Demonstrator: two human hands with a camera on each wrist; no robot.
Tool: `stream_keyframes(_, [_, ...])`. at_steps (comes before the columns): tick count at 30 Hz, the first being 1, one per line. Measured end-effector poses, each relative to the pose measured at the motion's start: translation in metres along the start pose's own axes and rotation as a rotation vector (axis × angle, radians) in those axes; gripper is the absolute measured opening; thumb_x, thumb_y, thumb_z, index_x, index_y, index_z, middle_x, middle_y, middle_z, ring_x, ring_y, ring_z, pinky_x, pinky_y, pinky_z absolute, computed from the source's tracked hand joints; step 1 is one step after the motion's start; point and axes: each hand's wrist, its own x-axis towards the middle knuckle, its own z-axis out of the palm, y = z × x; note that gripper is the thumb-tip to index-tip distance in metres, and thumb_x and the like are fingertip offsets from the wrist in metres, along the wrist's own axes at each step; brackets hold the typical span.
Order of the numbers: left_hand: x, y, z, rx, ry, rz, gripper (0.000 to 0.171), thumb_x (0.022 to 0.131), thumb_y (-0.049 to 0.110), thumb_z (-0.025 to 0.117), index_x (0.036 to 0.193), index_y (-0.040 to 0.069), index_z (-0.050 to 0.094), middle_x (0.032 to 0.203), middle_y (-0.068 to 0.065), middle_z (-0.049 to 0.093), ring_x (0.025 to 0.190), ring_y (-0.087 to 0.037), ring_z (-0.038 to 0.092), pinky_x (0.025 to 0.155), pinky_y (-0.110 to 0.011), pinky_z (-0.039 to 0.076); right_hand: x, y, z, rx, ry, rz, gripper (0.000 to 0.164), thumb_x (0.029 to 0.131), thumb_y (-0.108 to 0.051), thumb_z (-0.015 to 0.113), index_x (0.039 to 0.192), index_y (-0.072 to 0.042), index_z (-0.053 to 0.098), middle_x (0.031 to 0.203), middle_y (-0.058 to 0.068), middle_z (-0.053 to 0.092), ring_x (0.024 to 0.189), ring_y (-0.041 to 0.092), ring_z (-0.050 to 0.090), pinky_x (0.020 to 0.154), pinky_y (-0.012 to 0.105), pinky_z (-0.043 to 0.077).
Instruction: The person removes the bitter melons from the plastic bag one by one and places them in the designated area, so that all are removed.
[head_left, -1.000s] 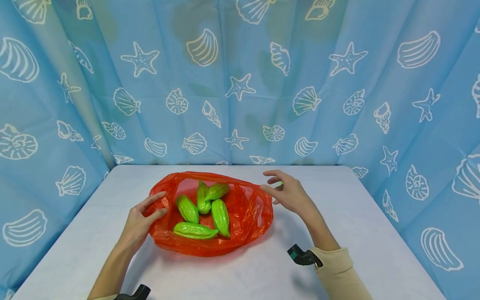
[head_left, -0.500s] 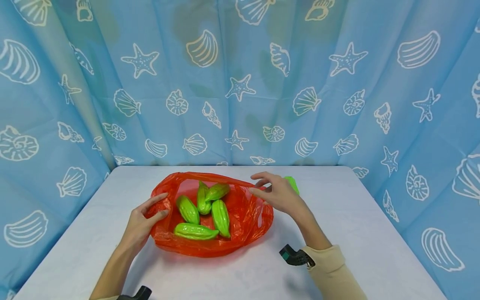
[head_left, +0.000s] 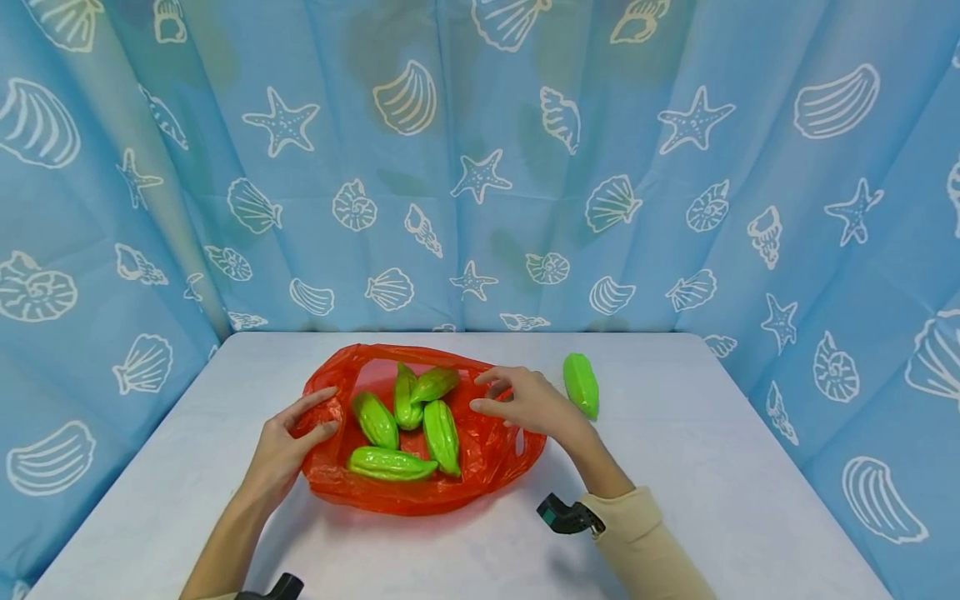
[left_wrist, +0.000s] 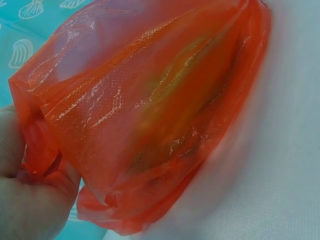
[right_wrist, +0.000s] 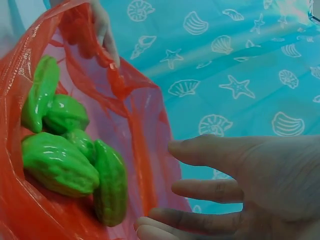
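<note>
A red plastic bag lies wide-mouthed on the white table. Inside it are several shiny green, ridged, gourd-like vegetables, also plain in the right wrist view. My left hand grips the bag's left rim, fingers inside and thumb toward the front; the left wrist view shows the film bunched in that hand. My right hand hovers at the bag's right side, fingers spread and holding nothing. In the right wrist view its fingers appear beside the bag's wall. One similar green vegetable lies outside, behind the right hand.
A white cloth-covered table carries everything. Behind it and along both sides hangs a blue curtain with white shell and starfish prints. A black wrist device sits by the right sleeve.
My right hand has moved left and slightly toward me, to the bag's right side, uncovering the lone green vegetable on the table. The left hand and bag have hardly moved.
</note>
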Motion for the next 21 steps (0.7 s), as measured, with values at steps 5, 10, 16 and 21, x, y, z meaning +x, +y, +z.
stream_keyframes(5, [-0.001, 0.0, 0.001, 0.004, -0.003, 0.003, 0.061, 0.092, 0.028, 0.068, 0.147, 0.017, 0.044, 0.152, -0.013, 0.038, 0.132, -0.033, 0.044, 0.085, -0.024, 0.058, 0.005, 0.0, 0.009, -0.001, -0.015, 0.018, 0.044, 0.088, -0.033, 0.073, 0.126, -0.014, 0.063, 0.113, 0.009, 0.068, 0.086, 0.021, 0.068, 0.068, 0.029, 0.061])
stream_keyframes(10, [-0.002, 0.0, 0.001, 0.013, -0.003, -0.002, 0.061, 0.092, 0.029, 0.068, 0.147, 0.018, 0.044, 0.152, -0.014, 0.038, 0.131, -0.032, 0.045, 0.085, -0.024, 0.058, 0.011, 0.0, 0.017, -0.011, -0.029, 0.048, 0.05, 0.087, -0.036, 0.074, 0.128, -0.011, 0.061, 0.115, 0.01, 0.066, 0.078, 0.023, 0.069, 0.069, 0.03, 0.06])
stream_keyframes(16, [-0.002, 0.001, 0.001, 0.029, -0.004, -0.003, 0.062, 0.092, 0.029, 0.068, 0.148, 0.017, 0.044, 0.151, -0.014, 0.039, 0.13, -0.031, 0.045, 0.084, -0.024, 0.058, 0.017, 0.005, 0.03, -0.061, -0.052, 0.058, 0.054, 0.087, -0.039, 0.073, 0.131, -0.012, 0.058, 0.126, 0.011, 0.063, 0.069, 0.017, 0.068, 0.07, 0.029, 0.06])
stream_keyframes(21, [-0.001, 0.001, 0.002, 0.02, -0.009, -0.003, 0.061, 0.092, 0.029, 0.069, 0.147, 0.018, 0.045, 0.151, -0.014, 0.039, 0.13, -0.032, 0.045, 0.084, -0.025, 0.058, 0.021, 0.007, 0.037, -0.043, -0.076, 0.063, 0.056, 0.087, -0.038, 0.072, 0.133, -0.011, 0.055, 0.117, 0.011, 0.064, 0.071, 0.019, 0.068, 0.07, 0.029, 0.059])
